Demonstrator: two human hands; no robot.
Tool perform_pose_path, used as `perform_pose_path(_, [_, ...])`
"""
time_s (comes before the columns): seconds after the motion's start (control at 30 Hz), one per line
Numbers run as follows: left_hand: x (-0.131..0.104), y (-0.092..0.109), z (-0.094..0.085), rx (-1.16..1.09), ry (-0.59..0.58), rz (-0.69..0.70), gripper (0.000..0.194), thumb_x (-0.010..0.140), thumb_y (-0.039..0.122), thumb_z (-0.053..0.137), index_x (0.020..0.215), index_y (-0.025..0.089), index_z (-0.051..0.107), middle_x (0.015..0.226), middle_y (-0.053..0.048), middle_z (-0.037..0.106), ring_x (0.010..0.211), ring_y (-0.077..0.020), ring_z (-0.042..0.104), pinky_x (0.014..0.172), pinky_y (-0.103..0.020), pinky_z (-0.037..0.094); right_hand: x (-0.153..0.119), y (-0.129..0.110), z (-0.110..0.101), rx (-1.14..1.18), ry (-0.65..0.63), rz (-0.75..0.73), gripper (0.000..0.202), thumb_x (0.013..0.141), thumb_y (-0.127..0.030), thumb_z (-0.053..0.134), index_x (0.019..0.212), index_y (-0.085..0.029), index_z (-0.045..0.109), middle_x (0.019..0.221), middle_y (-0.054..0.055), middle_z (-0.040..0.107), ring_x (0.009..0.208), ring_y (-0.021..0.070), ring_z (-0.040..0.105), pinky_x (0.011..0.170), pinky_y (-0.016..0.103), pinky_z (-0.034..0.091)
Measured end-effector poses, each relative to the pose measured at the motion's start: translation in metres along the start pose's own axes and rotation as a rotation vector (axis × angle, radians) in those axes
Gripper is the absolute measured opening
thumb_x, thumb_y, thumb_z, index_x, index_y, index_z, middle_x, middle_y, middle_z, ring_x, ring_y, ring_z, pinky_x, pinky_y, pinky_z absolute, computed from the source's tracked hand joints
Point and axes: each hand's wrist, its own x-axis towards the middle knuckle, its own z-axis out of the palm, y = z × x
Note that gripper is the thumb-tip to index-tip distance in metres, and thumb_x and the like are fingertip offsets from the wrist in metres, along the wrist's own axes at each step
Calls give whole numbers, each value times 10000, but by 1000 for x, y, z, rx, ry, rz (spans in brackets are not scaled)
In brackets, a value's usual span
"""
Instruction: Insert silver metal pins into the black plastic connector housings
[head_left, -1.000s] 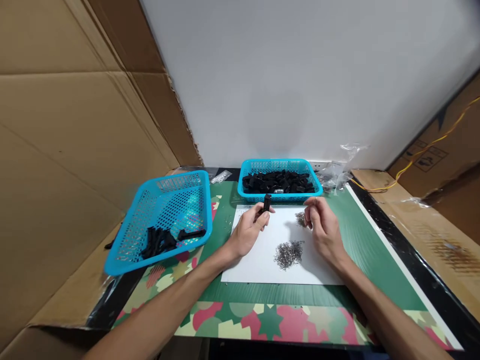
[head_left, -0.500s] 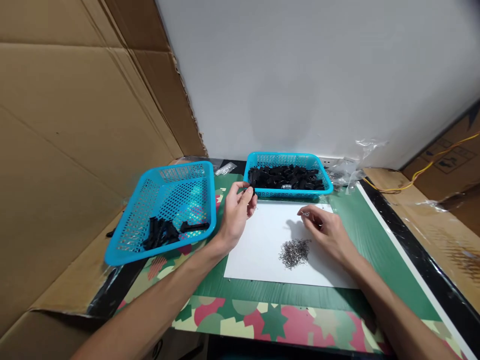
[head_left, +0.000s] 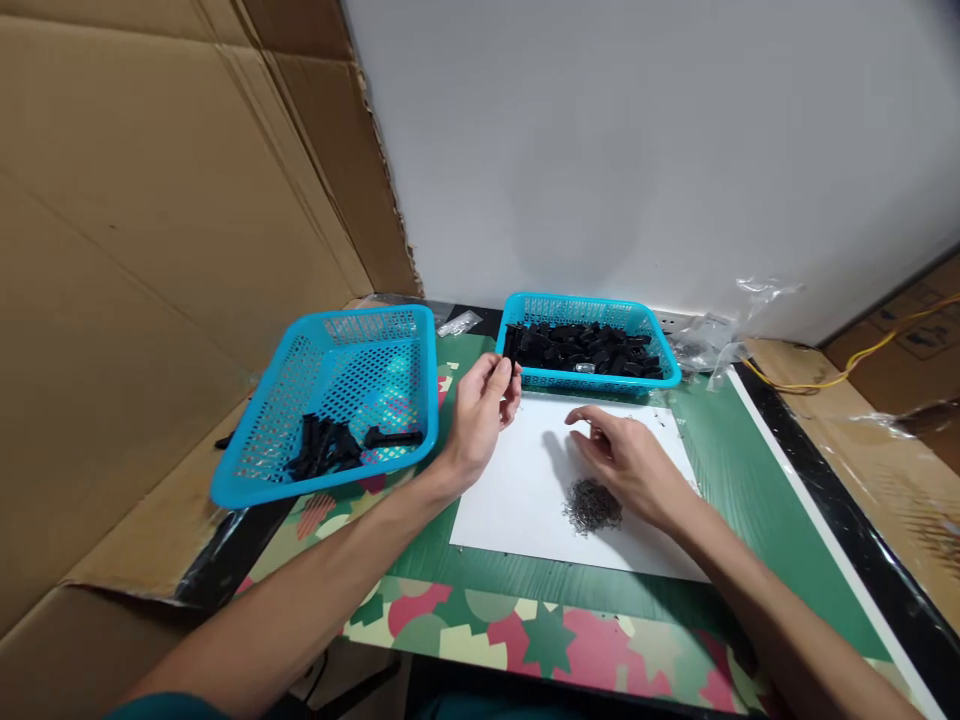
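Note:
My left hand [head_left: 480, 410] is closed around a narrow black plastic part [head_left: 511, 345], held upright between thumb and fingers at the near left corner of the far basket. Over the white sheet [head_left: 510, 500] hovers my right hand [head_left: 619, 455], its thumb and index finger curved with a gap between them. I see nothing in that gap, though something tiny could be hidden. Just below the right hand, a pile of small silvery metal pieces [head_left: 592, 507] lies on the sheet, partly in shadow.
At the back, a blue basket [head_left: 600, 381] holds many black plastic parts [head_left: 592, 348]. Another blue basket [head_left: 259, 490] on the left contains several black parts [head_left: 326, 447]. Clear plastic bags [head_left: 705, 345] lie at the back right, near a yellow cable [head_left: 832, 378]. Cardboard [head_left: 150, 250] stands on the left.
My right hand has moved left towards the left hand, and the metal bits seen at its fingertips no longer show. The left hand still holds the black part. The view has shifted slightly.

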Motion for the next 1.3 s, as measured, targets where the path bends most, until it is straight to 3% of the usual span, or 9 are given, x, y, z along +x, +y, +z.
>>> perform_pose_path(0.23, [-4,-5,0,23,79,0,352,933,507,681,860,184,561,693,55,489,480,-40,392,412,-164,242,52,-13,27,-121,-103,-43,311,974,-204,581,1238,-230,743,764,37,705,653,199,590,623,282,309])
perform_pose_path(0.53, [-14,0,3,-90,-72,-96,320,854,404,729,1032,164,615,732,55,501,492,-44,373,413,-181,229,73,-17,46,-70,-57,7,131,931,-183,591,874,-215,705,693,18,624,601,164,489,595,285,247])
perform_pose_path(0.8, [-13,3,4,-71,-69,-84,325,860,397,716,1062,160,623,708,74,447,475,-38,323,413,-188,197,74,-10,26,-15,-285,-19,61,812,-130,711,780,-169,678,627,-37,540,573,117,446,557,266,283])
perform_pose_path(0.93, [-14,1,5,-43,-143,-146,362,888,497,704,985,166,592,703,72,456,485,-40,315,421,-185,192,56,-11,1,113,-340,-63,109,872,-164,678,764,-161,663,612,-56,436,586,111,371,549,271,266])
perform_pose_path(1.03, [-17,2,8,-17,-216,-224,351,898,493,688,976,165,592,680,74,448,494,-44,315,436,-184,198,34,-6,-15,314,-299,-79,161,926,-302,707,829,-175,691,625,-73,344,579,106,300,530,267,233])
perform_pose_path(1.13, [-21,4,11,-2,-321,-391,244,853,355,701,966,162,604,672,72,435,506,-48,336,449,-186,205,11,3,-20,405,-59,-104,230,910,-392,770,832,-178,742,600,-73,311,554,104,254,512,279,198])
perform_pose_path(1.2, [-25,7,13,-38,-417,-524,228,830,294,700,995,158,619,687,69,434,514,-50,352,457,-191,215,-1,9,-19,406,63,-137,252,901,-408,794,804,-177,764,572,-64,345,535,104,251,503,288,190])
perform_pose_path(1.3, [-30,10,15,-102,-540,-619,279,876,353,730,1032,150,619,758,49,467,544,-44,386,479,-191,244,-12,13,-16,378,122,-211,233,909,-372,801,782,-178,772,586,-25,493,533,109,323,504,291,239])
